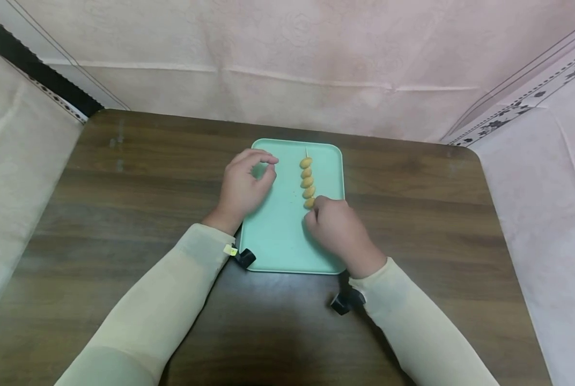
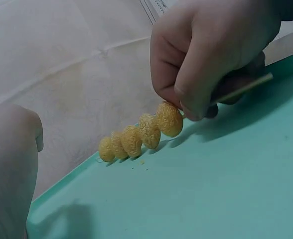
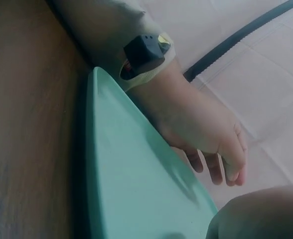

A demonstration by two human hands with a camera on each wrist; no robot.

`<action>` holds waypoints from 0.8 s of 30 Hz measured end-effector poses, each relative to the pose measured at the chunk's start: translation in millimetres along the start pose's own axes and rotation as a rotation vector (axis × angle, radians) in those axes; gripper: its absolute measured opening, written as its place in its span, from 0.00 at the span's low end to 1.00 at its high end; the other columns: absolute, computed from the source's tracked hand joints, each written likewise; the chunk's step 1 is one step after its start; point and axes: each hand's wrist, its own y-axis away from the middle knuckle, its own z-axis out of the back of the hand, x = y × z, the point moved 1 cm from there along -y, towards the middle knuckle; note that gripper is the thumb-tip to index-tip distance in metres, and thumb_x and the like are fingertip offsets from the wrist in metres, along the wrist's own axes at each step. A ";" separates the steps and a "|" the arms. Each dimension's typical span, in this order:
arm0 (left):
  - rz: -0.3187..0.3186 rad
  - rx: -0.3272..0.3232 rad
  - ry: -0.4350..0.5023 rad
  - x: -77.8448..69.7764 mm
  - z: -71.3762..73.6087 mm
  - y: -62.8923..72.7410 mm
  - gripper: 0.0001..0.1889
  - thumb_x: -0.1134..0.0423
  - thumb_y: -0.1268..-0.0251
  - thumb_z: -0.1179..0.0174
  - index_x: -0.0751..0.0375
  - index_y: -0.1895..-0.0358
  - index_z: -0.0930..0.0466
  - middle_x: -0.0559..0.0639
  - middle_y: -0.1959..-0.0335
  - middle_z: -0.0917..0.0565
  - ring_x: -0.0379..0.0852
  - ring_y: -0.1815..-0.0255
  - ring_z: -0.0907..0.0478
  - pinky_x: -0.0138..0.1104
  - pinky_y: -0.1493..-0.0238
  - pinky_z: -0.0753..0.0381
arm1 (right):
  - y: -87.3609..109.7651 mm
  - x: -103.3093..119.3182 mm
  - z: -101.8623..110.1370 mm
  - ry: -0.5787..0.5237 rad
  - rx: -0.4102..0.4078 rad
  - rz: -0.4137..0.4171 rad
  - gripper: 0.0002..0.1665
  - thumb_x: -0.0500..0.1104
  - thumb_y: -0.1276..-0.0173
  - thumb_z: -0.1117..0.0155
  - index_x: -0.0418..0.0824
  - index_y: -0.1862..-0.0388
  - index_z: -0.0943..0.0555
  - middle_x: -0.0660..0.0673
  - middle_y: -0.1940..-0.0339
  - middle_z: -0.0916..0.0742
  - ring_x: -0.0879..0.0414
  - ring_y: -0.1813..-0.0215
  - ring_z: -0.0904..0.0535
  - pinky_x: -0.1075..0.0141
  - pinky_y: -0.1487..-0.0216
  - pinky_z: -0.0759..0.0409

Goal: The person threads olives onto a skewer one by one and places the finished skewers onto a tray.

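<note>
A thin wooden skewer [image 2: 251, 86] runs through several wrinkled, yellow, oval pieces [image 1: 308, 182], which look like small fruits, though their kind is unclear. It is at the mint-green tray [image 1: 273, 236], with its bare tip pointing to the far side. My right hand [image 1: 337, 226] pinches the skewer by its near end, right beside the closest yellow piece; in the left wrist view the stick's end sticks out past the fingers. Over the tray's left side my left hand [image 1: 246, 185] hovers, fingers loosely bent, thumb and forefinger apart, holding nothing.
The tray lies on a brown wooden table [image 1: 147, 225]. A pale patterned cloth [image 1: 287, 59] hangs behind the table and along its sides. Tiny yellow crumbs [image 2: 142, 162] are scattered on the tray near the pieces. Black cameras [image 1: 245, 258] are strapped to both wrists.
</note>
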 end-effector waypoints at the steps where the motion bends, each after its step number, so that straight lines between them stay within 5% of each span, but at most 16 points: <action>1: 0.003 0.003 0.001 0.1 -0.4 0.0 0.09 0.65 0.23 0.32 0.55 0.49 0.04 0.49 0.45 0.07 0.47 0.35 0.15 0.46 0.34 0.14 | 0.4 1.5 0.5 0.006 0.013 -0.014 0.16 0.40 0.24 0.45 0.44 0.75 0.25 0.48 0.83 0.27 0.54 0.80 0.32 0.64 0.79 0.35; 18: 0.022 0.021 -0.012 -0.9 -3.0 1.1 0.08 0.64 0.23 0.32 0.55 0.51 0.04 0.47 0.46 0.07 0.45 0.37 0.14 0.45 0.33 0.14 | 7.3 3.4 2.7 0.100 0.057 -0.024 0.24 0.47 0.18 0.44 0.47 0.80 0.25 0.50 0.85 0.28 0.55 0.82 0.30 0.62 0.81 0.33; 24: 0.035 0.059 -0.045 -2.5 -1.5 0.2 0.09 0.62 0.22 0.34 0.53 0.48 0.05 0.47 0.42 0.09 0.48 0.33 0.16 0.48 0.30 0.17 | 8.5 -5.6 9.5 0.052 0.006 0.045 0.16 0.51 0.19 0.39 0.47 0.69 0.16 0.49 0.79 0.18 0.54 0.77 0.24 0.61 0.77 0.25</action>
